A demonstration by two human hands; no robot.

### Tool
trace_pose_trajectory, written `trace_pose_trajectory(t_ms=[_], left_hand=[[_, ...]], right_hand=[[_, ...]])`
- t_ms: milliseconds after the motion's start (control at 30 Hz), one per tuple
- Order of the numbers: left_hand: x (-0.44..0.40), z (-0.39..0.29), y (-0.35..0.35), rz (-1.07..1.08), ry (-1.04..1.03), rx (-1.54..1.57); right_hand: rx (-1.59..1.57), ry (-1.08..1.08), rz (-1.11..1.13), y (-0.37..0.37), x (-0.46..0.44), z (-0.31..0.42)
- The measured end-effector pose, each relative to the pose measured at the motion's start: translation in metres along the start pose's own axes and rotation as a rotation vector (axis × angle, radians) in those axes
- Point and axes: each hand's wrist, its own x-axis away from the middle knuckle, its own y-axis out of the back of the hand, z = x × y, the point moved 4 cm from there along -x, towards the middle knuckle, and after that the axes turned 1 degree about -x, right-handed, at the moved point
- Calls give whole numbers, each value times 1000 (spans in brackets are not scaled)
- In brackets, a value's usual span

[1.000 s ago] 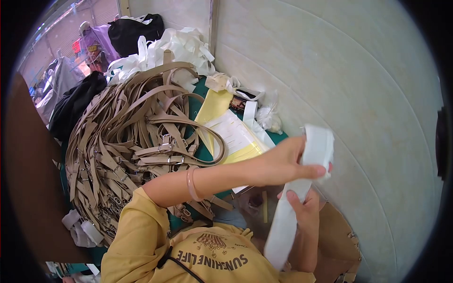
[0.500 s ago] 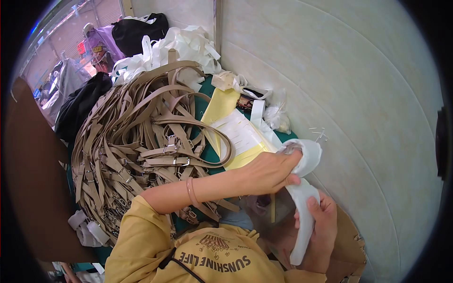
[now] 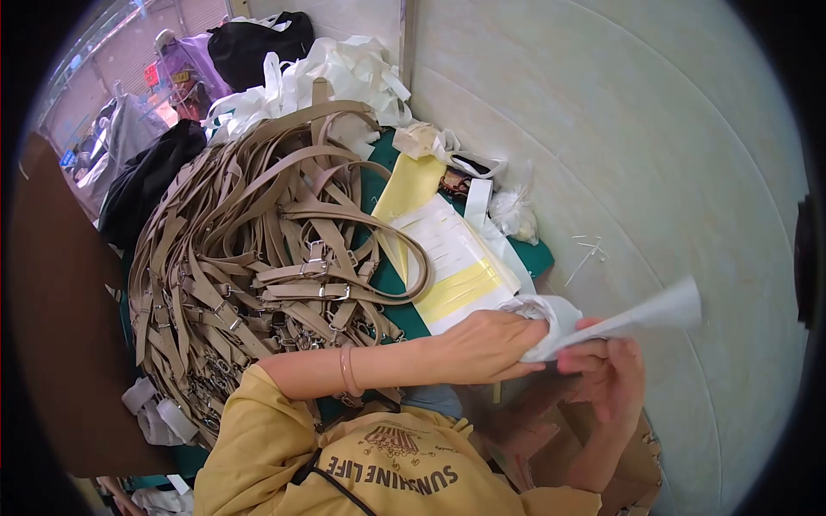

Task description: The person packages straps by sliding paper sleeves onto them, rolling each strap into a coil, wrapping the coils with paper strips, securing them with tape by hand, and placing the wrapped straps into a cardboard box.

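Observation:
My left hand is closed around a loosely rolled white fabric strip. Its fingers reach inside the coil. My right hand pinches the same strip beside the roll, a fingertip showing above it and the other fingers below. The strip's loose end sticks out to the upper right and is blurred by motion. Left of my hands lies a large pile of beige straps with metal buckles. Just beyond my left hand is a yellow and white sheet with white strips on it.
An open cardboard box stands below my right hand. Crumpled white material and a black bag sit at the back. A pale wall closes off the right side, and a brown panel the left. White rolls lie lower left.
The strip's loose end has swung from hanging down to pointing up and right. My right hand has risen toward the roll, and my left hand has dropped slightly with it.

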Motion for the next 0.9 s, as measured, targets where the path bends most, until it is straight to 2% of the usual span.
trace_pose_trajectory(t_ms=[33, 67, 100, 133, 200, 267, 300, 367, 400, 467, 500, 600, 667, 733, 800, 867, 900], left_hand=[[1, -1, -2, 6, -43, 2], [1, 2, -4, 6, -39, 4], [1, 3, -4, -21, -79, -37], [1, 4, -4, -51, -117, -77], [2, 11, -1, 26, -62, -112], [4, 11, 5, -74, -188, -335], [6, 14, 6, -74, -180, -336], [13, 20, 5, -58, -193, -404], [17, 22, 5, -57, -184, -407], [24, 25, 7, -77, -144, -484], [29, 24, 9, -76, -135, -487], [45, 24, 9, -93, 2, -568], [58, 32, 6, -149, 113, -668], [72, 34, -3, -41, 88, -745], [84, 38, 2, -40, 116, -682], [93, 42, 11, 40, 419, -445], [96, 43, 12, 115, 650, -194]], right_hand=[[188, 16, 165, 4, -3, -1], [409, -8, 15, 12, -7, -5], [410, -12, 16, 11, -8, -7], [538, 31, -46, 8, -11, -7], [666, 78, -99, -1, -14, -10], [677, 304, -104, -9, -15, -14], [677, 299, -97, -8, -19, -19], [363, 164, 81, -12, -27, -35], [361, 159, 88, -15, -29, -37], [50, -57, 131, -23, -33, -51], [49, -63, 138, -26, -35, -56], [3, -66, 101, -31, -42, -77], [-155, -83, 32, -39, -51, -95], [-199, -119, 43, -46, -56, -112], [-257, -181, 29, -51, -59, -130], [-278, -169, -9, -62, -61, -143], [-142, -36, -33, -66, -60, -145]])
